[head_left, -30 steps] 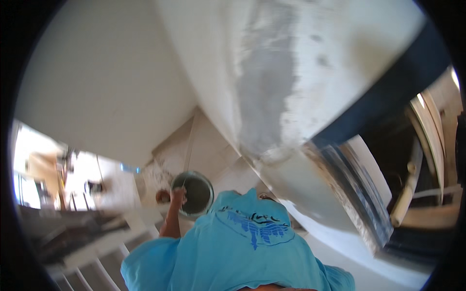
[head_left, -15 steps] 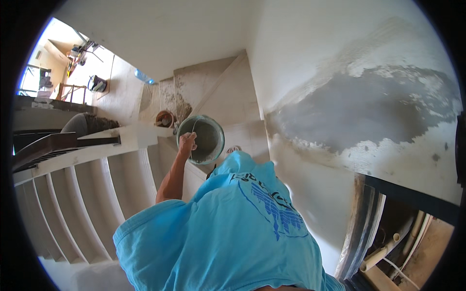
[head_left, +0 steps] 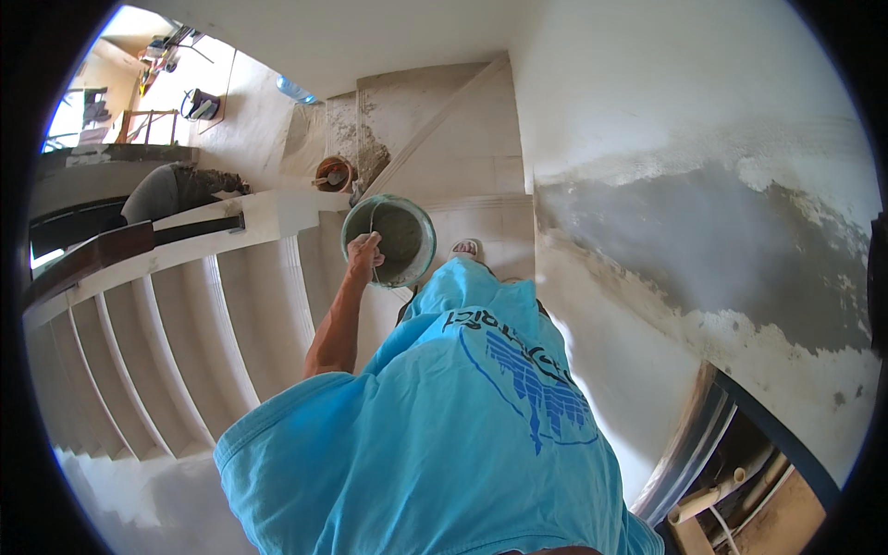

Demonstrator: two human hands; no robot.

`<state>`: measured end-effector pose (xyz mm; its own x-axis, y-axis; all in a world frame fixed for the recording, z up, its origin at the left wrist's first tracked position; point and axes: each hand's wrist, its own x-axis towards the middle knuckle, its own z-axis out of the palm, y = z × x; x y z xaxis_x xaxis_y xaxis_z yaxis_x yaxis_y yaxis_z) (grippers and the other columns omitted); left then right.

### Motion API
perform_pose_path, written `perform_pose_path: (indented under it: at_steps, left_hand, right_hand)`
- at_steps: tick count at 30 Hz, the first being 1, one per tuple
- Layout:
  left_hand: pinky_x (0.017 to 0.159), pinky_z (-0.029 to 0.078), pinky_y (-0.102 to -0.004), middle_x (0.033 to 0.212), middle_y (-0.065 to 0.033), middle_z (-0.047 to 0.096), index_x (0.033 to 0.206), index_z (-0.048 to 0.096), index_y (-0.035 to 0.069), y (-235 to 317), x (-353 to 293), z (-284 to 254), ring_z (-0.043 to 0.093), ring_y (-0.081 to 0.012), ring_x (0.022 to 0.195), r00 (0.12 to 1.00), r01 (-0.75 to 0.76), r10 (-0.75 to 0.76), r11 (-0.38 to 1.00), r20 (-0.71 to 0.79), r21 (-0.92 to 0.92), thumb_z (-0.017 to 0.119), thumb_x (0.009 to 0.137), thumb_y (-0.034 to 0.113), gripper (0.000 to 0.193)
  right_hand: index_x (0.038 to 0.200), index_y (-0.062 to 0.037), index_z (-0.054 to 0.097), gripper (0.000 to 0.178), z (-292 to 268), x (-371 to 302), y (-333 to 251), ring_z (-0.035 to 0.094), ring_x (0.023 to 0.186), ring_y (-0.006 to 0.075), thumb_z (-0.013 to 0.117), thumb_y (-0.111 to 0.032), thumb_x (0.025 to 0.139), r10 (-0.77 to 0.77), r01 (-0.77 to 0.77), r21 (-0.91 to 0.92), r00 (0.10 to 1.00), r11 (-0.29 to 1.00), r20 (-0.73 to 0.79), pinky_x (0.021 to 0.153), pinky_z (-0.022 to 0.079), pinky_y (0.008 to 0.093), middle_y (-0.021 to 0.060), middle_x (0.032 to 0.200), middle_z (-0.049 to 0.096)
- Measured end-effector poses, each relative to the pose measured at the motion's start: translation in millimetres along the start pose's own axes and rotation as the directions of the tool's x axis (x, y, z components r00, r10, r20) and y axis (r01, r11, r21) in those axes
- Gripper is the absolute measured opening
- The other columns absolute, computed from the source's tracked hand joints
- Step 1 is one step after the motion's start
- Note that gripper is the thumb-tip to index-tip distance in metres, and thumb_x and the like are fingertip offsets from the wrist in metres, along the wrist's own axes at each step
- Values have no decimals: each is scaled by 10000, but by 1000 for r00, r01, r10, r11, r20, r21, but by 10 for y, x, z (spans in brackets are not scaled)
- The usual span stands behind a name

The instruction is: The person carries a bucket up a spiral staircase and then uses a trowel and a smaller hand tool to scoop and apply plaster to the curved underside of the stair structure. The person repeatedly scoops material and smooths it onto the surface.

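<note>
Left hand (head_left: 364,252) is kept clamped on the thin handle (head_left: 373,217) of the green bucket (head_left: 425,231) — held beside the stairs (head_left: 190,328) — while the view has been turned slightly and a sandalled foot (head_left: 467,248) has been more fully revealed. By the unchanged grip, the bucket is judged to be securely held; whether it is borne by the floor (head_left: 486,222) cannot be told, and the right hand is not shown.

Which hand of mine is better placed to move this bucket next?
Probably your left hand: it grips the handle of the bucket, while your right hand is out of view.
</note>
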<state>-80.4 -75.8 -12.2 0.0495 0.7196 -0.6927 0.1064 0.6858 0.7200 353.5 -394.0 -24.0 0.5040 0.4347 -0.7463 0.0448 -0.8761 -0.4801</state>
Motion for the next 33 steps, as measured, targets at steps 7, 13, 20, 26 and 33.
perform_pose_path:
  at_steps: [7,13,20,26,33]
  left_hand:
    - [486,481,-275,636,-8,488,906,639,33,-147,-146,-159,501,-124,495,996,36,-36,999,-82,4,655,914,291,259]
    - [536,495,-285,652,-5,490,950,644,33,-321,-251,-306,507,-125,524,995,37,-36,999,-98,6,640,924,305,273]
    - [581,518,-291,682,-13,512,1017,650,24,-506,-250,-432,527,-126,565,992,55,-63,996,-107,-73,631,927,305,296]
    - [603,522,-294,701,-16,525,1052,642,1,-321,-390,-353,529,-125,588,976,46,-45,999,-215,0,629,933,313,334]
    - [582,492,-289,705,-21,522,1027,620,-6,-243,-461,-368,516,-124,598,970,-13,8,1000,-243,-20,615,947,294,310]
  right_hand:
    - [864,4,722,268,60,247,-331,688,744,349,662,-250,803,-36,39,-54,998,998,59,669,523,446,248,813,682]
    - [860,7,721,267,150,405,-593,688,734,344,660,-248,807,-57,68,-99,992,993,111,661,523,442,249,804,680]
    - [855,10,719,266,211,559,-802,687,723,338,657,-244,811,-73,97,-147,985,984,158,650,524,438,251,793,678]
    - [851,13,718,265,185,731,-918,686,714,334,655,-242,815,-85,121,-177,977,977,196,641,524,434,252,784,676]
    - [847,16,716,264,175,1094,-1081,685,703,328,653,-239,820,-124,176,-186,957,967,262,631,524,430,254,774,674]
